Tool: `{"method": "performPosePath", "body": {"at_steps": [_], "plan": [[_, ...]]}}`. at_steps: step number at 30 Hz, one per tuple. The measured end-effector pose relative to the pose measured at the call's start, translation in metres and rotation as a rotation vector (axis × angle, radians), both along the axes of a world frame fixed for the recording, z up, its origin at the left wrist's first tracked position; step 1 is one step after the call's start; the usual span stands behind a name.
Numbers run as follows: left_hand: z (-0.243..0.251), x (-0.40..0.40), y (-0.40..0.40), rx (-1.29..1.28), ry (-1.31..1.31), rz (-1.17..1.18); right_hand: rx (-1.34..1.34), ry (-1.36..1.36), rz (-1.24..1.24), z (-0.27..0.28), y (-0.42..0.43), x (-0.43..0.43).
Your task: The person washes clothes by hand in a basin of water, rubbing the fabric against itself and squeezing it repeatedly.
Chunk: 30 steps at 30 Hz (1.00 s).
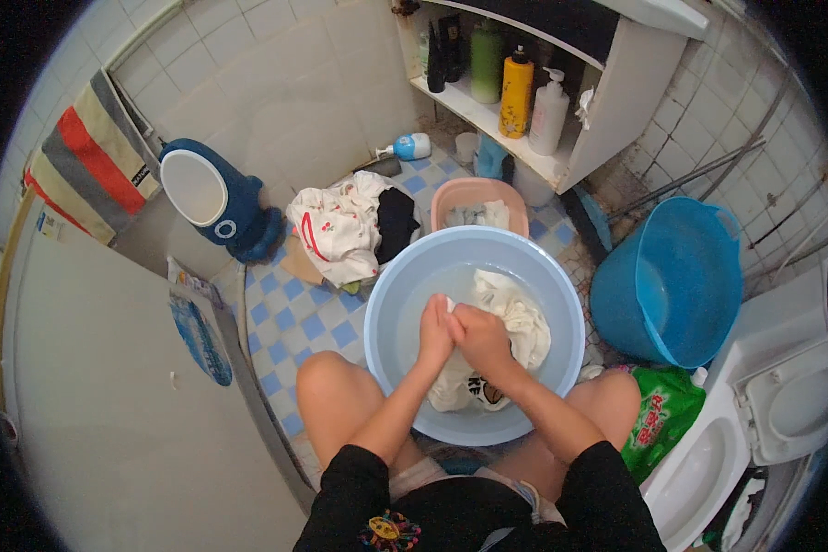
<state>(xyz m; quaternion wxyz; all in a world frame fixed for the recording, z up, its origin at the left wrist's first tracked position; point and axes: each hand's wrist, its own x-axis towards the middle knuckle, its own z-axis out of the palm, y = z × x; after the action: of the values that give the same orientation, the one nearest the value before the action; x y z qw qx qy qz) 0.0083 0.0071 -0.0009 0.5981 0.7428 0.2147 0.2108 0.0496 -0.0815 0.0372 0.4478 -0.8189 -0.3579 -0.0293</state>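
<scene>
A large light-blue plastic basin (pixel 381 359) stands between my knees with cloudy water in it. Wet white clothing (pixel 517 321) with a dark printed figure lies in the water, along the basin's right and lower parts. Above it my left hand (pixel 436 331) and my right hand (pixel 481 337) meet near the basin's middle. Both are closed on a bunched piece of white cloth (pixel 450 303), of which a small bit shows between the fingers. Whether this bit belongs to the clothing below cannot be told, as my hands hide it.
Ahead, a pink basin (pixel 479 188) holds wet cloth, left of it a clothes pile (pixel 341 224). A blue tub (pixel 683 283) and a green detergent pouch (pixel 662 414) stand right, beside a squat toilet (pixel 697 490). A shelf (pixel 483 114) holds bottles; a blue child's urinal (pixel 228 200) is left.
</scene>
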Motion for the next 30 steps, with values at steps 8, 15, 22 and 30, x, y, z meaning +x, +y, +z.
{"method": "performPosePath", "body": {"at_steps": [8,15,22,30], "plan": [[-0.018,0.005,0.012,0.016,-0.015,-0.004,-0.037,0.081,-0.071,-0.004,-0.003,0.011],[-0.003,-0.005,-0.013,0.02,-0.068,-0.141,-0.024,0.381,-0.147,-0.032,-0.017,0.046],[-0.001,-0.007,-0.01,-0.101,-0.013,-0.078,-0.137,0.012,-0.092,-0.009,-0.01,0.014],[-0.008,-0.002,0.009,-0.24,0.047,0.037,-0.141,-0.003,0.025,0.005,-0.006,0.008]]}}
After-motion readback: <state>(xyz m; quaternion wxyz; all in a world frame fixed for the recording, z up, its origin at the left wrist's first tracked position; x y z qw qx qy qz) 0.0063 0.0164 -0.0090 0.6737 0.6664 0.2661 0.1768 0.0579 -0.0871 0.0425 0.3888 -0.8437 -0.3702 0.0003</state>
